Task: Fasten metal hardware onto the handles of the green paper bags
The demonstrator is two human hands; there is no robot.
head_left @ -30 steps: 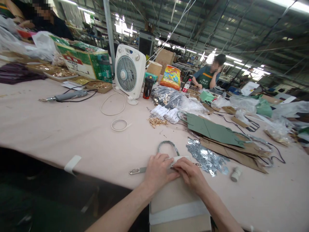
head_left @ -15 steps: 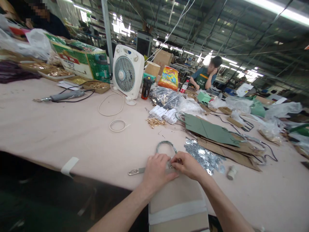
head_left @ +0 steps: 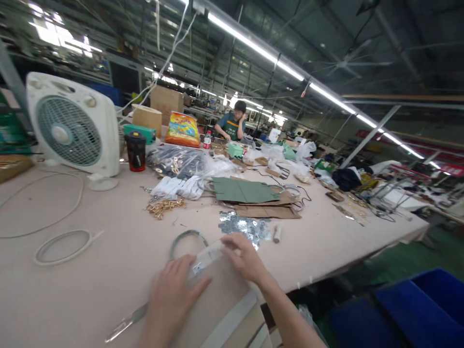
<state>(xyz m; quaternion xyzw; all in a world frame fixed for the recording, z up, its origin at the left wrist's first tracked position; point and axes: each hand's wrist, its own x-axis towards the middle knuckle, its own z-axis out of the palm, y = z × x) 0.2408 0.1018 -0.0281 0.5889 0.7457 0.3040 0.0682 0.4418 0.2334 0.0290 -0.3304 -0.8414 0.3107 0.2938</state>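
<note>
My left hand [head_left: 173,295] lies flat, fingers apart, on a beige bag [head_left: 221,302] at the table's near edge. My right hand [head_left: 243,255] rests on the bag's top right corner, fingers bent on the edge. A small shiny metal piece [head_left: 200,266] sits on the bag between my hands. The bag's green looped handle [head_left: 186,240] lies on the table just beyond. A metal tool [head_left: 125,323] pokes out from under my left hand.
Silver metal plates [head_left: 243,225] and a white cylinder [head_left: 276,233] lie beyond my right hand. Green and brown cut panels [head_left: 250,193], gold fittings [head_left: 164,207], a white fan [head_left: 72,126] and a dark cup [head_left: 135,151] stand farther back. A seated person [head_left: 232,123] works at the far end. Blue bins [head_left: 420,309] sit lower right.
The view has swung right and closer. My left hand has flattened on the bag, and my right hand has shifted from the middle to the bag's top right corner.
</note>
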